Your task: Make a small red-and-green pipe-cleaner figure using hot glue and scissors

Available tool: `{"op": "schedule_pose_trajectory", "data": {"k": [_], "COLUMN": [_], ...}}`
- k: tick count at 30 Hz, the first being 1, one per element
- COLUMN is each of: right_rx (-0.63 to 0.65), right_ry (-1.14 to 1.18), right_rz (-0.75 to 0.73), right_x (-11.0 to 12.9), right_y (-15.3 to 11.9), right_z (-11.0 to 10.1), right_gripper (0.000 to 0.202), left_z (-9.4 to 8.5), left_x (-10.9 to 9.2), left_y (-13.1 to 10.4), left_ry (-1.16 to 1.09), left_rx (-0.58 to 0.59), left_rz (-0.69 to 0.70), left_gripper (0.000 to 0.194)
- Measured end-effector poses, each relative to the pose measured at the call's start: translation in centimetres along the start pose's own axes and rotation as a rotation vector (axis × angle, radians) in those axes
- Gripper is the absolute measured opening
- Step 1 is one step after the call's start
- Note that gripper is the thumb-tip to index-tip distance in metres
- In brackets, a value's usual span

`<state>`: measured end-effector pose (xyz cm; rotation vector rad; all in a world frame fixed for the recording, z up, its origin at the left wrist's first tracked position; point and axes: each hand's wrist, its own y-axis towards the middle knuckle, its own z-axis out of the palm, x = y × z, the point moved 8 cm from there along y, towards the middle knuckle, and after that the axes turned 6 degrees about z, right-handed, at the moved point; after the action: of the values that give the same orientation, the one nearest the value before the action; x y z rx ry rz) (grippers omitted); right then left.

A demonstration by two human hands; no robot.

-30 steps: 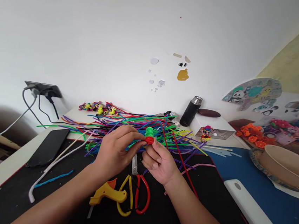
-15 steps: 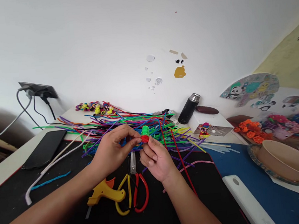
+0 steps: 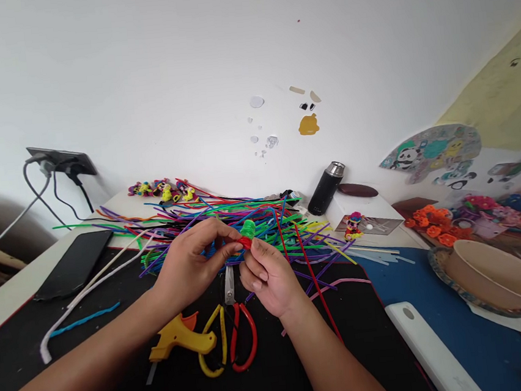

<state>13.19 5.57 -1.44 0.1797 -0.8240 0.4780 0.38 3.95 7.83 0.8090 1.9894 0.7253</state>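
A small coiled piece, green on top (image 3: 247,227) and red below, is pinched between my two hands above the dark mat. My left hand (image 3: 193,257) has thumb and forefinger closed on its red part from the left. From the right, my right hand (image 3: 268,274) grips the same red part between thumb and curled fingers. Behind them spreads a heap of colourful fuzzy stems (image 3: 272,222). Below the hands lie scissors (image 3: 243,338) with red and yellow handles, and a yellow glue gun (image 3: 182,338).
A black phone (image 3: 74,265) lies at the left. Farther back are small yellow figures (image 3: 165,191) and a black bottle (image 3: 327,189). A white device (image 3: 429,348) and a beige bowl (image 3: 503,273) stand on the right.
The view has shifted slightly, so the surroundings sit a little farther left. The coiled piece has tilted a bit in my fingers, with its red part more covered.
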Motion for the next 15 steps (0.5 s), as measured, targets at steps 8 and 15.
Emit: {"op": "schedule_pose_trajectory", "data": {"k": [8,15], "right_rx": [-0.026,-0.021], "right_ry": [-0.04,-0.043], "right_rz": [-0.004,-0.012], "right_x": [-0.1,0.0], "right_y": [0.1,0.2], "right_z": [-0.3,-0.3], "right_gripper": [0.06,0.06], "left_z": [0.2,0.1], "left_x": [0.8,1.2], "left_y": [-0.3,-0.4], "left_ry": [0.005,0.022], "left_rx": [0.004,-0.011], "left_rz": [-0.068,-0.091], "left_gripper": [0.004,0.007]}}
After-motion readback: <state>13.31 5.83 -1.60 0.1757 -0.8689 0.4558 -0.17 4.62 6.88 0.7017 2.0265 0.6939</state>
